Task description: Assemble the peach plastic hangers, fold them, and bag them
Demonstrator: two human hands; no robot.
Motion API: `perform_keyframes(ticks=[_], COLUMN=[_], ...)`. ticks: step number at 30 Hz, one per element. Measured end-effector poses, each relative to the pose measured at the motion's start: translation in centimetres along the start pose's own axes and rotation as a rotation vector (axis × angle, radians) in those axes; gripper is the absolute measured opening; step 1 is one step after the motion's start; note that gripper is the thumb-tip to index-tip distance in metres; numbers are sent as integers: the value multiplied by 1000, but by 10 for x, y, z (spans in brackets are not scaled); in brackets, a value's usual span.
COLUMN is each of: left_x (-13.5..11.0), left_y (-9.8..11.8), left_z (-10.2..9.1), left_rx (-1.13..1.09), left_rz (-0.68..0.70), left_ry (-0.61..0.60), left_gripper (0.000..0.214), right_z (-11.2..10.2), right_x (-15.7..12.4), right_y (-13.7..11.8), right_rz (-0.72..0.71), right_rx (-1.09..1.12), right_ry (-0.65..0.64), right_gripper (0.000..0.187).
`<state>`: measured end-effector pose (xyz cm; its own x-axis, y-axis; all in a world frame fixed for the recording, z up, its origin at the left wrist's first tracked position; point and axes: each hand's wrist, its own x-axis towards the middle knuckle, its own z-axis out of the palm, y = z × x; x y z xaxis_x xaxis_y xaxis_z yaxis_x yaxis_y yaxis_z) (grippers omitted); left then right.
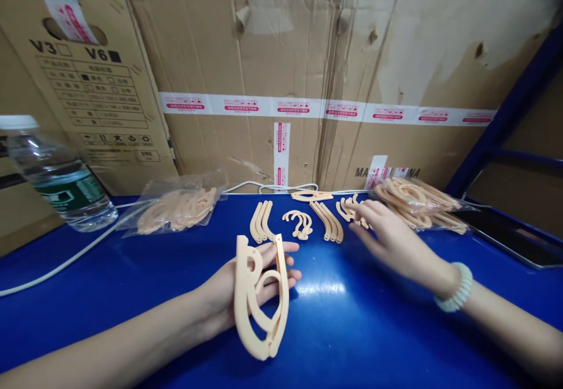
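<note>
A beige plastic folding hanger (241, 301), folded into a narrow shape, lies against my left hand (222, 289), which holds it with the fingers stretched behind it. My right hand (391, 236) is over a small pile of curved beige pieces (342, 210), thumb and fingers apart, fingertips at the pieces. Whether it touches one is hard to tell. Between the hands lie several hook pieces (301, 223), with curved arm pieces at the left (263, 222) and more arm pieces at the right (328, 222). Another hanger (311, 196) lies flat behind them.
Clear bags of beige parts stand at the left (176, 208) and right (417, 198). A water bottle (65, 183) is at far left, beside a white cable (65, 266). A dark phone-like slab (512, 236) lies far right. Cardboard (246, 54) walls off the blue table (343, 336).
</note>
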<state>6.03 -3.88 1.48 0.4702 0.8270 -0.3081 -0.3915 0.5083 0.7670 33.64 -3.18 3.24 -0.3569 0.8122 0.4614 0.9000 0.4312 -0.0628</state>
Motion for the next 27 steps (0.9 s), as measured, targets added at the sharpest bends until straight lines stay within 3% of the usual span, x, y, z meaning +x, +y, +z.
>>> perform_keyframes(ticks=[4,7,11,15,16,19,22,27], left_x=[-4,-5,-5,-8,-9,-10,-11,-13], left_y=[1,0,2,6,5,-3,-13,-18], left_z=[10,14,14,14,13,10,6,5], left_rx=[31,51,6,-74,-58,139,424,642], left_rz=[-6,12,36,4,14,95,170,230], left_ry=[135,265,314,230,201,79,-36,24], left_gripper=[21,18,15,48,48,25,28,38], right_z=[-7,-7,-9,-10,-9,-6,0,12], right_x=[-18,-28,-27,-24,-24,-27,-31,-35], right_y=[-63,-90,-93,-86,-85,-84,-82,-81], right_rz=[-496,-679,-626,-570,-565,-546,-537,-538], right_rx=[268,257,260,276,279,275,254,192], right_ry=[-110,-231,-400,-473,-477,-436,-329,-143], right_gripper=[38,35,39,40,38,32,24,12])
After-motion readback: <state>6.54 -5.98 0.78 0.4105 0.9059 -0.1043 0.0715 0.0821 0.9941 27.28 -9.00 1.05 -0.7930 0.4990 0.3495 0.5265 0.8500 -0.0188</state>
